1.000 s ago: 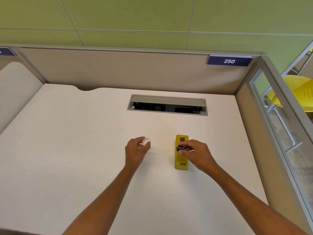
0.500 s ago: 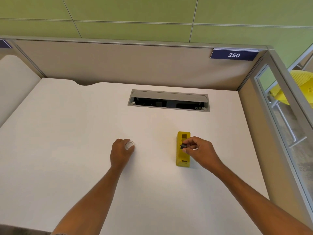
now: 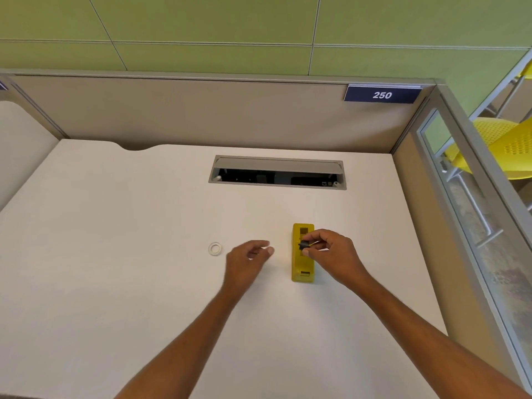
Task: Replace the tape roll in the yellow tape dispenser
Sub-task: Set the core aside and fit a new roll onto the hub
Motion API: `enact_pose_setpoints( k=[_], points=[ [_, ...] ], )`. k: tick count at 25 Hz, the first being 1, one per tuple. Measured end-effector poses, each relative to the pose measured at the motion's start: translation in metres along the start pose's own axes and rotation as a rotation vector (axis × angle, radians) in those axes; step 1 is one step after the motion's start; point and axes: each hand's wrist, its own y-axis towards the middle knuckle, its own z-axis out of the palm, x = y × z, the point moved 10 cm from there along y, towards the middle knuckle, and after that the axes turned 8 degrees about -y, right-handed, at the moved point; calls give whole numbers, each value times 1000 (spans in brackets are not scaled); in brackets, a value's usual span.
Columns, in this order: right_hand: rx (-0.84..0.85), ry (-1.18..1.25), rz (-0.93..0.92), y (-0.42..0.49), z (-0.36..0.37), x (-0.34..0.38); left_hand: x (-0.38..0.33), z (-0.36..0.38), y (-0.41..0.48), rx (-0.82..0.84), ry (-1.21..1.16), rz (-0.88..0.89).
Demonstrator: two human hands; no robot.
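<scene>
The yellow tape dispenser [image 3: 302, 264] stands on the white desk [image 3: 115, 254], right of centre, its roll bay open on top. My right hand [image 3: 331, 253] hovers over it and pinches a small black spool core [image 3: 303, 245] above the bay. A small white, nearly empty tape ring [image 3: 215, 249] lies flat on the desk to the left. My left hand [image 3: 247, 259] floats between the ring and the dispenser, fingers loosely apart, holding nothing.
A grey cable hatch [image 3: 277, 171] is sunk into the desk behind the dispenser. Beige partition walls close the back and right sides; a "250" sign [image 3: 382, 95] hangs at the back right. A yellow chair [image 3: 501, 145] stands beyond the glass panel.
My left hand carried the white ring leftward, set it on the desk and let go, then moved back right toward the dispenser. My right hand stayed over the dispenser with the black core.
</scene>
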Motion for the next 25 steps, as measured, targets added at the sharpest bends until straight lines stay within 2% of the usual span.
enact_pose_setpoints(
  k=[3, 6, 11, 17, 21, 25],
  points=[
    [-37, 16, -59, -5, -7, 6, -4, 57, -21, 158, -213, -150],
    [-72, 27, -71, -10, -15, 5, -11, 89, -31, 221, -342, -198],
    [-107, 136, 39, -12, -27, -13, -19, 109, -32, 193, -521, -278],
    [-138, 148, 64, -12, -30, -25, -13, 124, -27, 200, -643, -433],
    [-114, 182, 95, -8, -26, -32, -11, 127, -24, 196, -735, -475],
    [-100, 174, 84, -2, -25, -31, -10, 125, -18, 207, -726, -467]
  ],
)
